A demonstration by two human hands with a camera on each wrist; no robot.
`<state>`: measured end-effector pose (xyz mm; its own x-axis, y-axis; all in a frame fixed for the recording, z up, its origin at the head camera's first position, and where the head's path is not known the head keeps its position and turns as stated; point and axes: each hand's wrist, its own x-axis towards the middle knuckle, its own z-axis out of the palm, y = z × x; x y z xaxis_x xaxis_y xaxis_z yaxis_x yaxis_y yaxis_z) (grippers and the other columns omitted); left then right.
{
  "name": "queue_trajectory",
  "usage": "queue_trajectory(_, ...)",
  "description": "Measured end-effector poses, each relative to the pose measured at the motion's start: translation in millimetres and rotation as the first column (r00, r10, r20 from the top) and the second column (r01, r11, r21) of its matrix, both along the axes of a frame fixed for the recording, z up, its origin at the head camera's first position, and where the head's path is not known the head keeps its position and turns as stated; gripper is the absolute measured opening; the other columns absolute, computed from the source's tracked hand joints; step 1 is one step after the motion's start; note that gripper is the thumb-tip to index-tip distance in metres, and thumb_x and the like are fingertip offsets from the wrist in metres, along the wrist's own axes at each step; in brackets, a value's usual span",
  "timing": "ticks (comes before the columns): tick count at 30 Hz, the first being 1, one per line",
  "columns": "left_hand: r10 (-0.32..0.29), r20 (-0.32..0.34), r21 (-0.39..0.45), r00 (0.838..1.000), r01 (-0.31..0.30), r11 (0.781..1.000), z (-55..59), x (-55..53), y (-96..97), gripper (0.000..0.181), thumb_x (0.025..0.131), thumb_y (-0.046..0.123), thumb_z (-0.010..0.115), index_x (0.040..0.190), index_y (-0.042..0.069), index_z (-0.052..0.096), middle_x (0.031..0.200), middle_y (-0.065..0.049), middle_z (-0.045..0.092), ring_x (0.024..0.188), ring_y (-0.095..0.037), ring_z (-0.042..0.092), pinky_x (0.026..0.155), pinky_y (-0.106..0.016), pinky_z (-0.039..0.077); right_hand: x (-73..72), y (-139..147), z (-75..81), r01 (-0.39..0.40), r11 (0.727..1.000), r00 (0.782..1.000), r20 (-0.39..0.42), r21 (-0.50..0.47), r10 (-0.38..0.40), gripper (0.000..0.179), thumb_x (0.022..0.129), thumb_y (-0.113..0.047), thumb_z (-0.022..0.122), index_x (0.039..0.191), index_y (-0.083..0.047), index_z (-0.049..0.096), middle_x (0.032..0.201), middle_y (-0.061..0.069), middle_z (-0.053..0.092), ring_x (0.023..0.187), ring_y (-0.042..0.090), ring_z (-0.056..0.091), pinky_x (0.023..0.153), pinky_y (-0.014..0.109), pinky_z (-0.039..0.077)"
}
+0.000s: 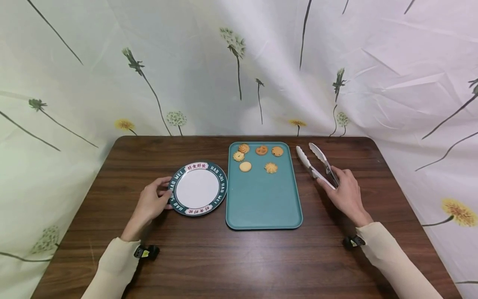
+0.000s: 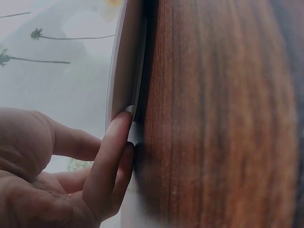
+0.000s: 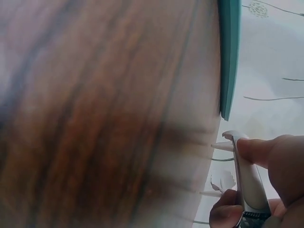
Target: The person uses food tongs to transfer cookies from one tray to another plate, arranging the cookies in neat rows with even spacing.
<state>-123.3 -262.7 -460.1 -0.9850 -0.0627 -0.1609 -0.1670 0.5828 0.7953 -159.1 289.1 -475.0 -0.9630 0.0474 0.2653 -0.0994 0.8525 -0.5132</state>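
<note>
At the left, a round white plate [image 1: 198, 189] has a dark green rim with lettering. My left hand [image 1: 153, 198] pinches its left edge, thumb on top and fingers beneath. In the left wrist view, fingers [image 2: 111, 147] reach under the plate's rim [image 2: 124, 66]. Right of the plate lies a teal tray [image 1: 263, 199] with several cookies near its far end, including a pretzel-shaped cookie [image 1: 262, 150] and a star-shaped cookie [image 1: 271, 167]. My right hand [image 1: 345, 193] grips metal tongs [image 1: 305, 158], their arms spread and tips pointing away from me. The right wrist view shows the tongs' handle [image 3: 249, 183] between thumb and fingers.
Everything rests on a dark brown wooden table [image 1: 239, 261] with rounded far corners. A pale cloth [image 1: 179, 62] printed with dandelions hangs behind it and along both sides. The tray's left edge lies close beside the plate. The tongs lie near its right edge.
</note>
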Motion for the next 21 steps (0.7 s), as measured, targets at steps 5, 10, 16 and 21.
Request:
queue_trajectory(5,-0.002,-0.002,-0.004,1.0,0.002,1.0,0.7,0.1,0.3,0.049,0.106,0.003,0.05,0.154,-0.004,0.041,0.144,-0.031,0.046,0.112,-0.04,0.064,0.065,-0.025,0.069,-0.5,-0.8,4.3,-0.009,1.0,1.0,-0.017,-0.005,0.009,0.065,0.093,-0.035,0.078,0.14,0.006,0.06,0.114,0.028,0.061,0.096,0.044,0.06,0.075,0.058,0.05)
queue_trajectory(10,0.0,-0.003,-0.01,1.0,0.0,1.0,1.3,0.3,0.6,0.049,0.106,0.004,0.05,0.154,-0.004,0.041,0.144,-0.031,0.046,0.112,-0.04,0.064,0.065,-0.024,0.068,-0.9,-2.1,8.6,-0.023,1.0,1.0,-0.016,-0.013,0.023,0.066,0.094,-0.036,0.077,0.141,0.006,0.059,0.114,0.028,0.062,0.096,0.042,0.059,0.075,0.054,0.05)
queue_trajectory(16,0.0,-0.005,-0.01,1.0,0.0,1.0,1.1,-0.4,0.3,0.049,0.107,0.007,0.05,0.154,-0.004,0.042,0.143,-0.031,0.047,0.112,-0.04,0.064,0.065,-0.024,0.068,-2.4,-5.2,11.5,-0.045,0.999,0.999,-0.027,-0.02,0.044,0.067,0.092,-0.038,0.079,0.141,0.004,0.06,0.114,0.026,0.063,0.096,0.039,0.06,0.074,0.047,0.049)
queue_trajectory(21,-0.005,-0.005,0.004,1.0,0.005,1.0,0.7,-0.4,-0.3,0.049,0.107,0.008,0.049,0.154,-0.004,0.042,0.143,-0.031,0.047,0.111,-0.039,0.064,0.066,-0.024,0.069,-3.7,-8.9,13.9,-0.057,0.998,0.998,-0.037,-0.023,0.056,0.069,0.089,-0.04,0.083,0.14,0.002,0.062,0.111,0.024,0.064,0.093,0.036,0.06,0.071,0.041,0.047)
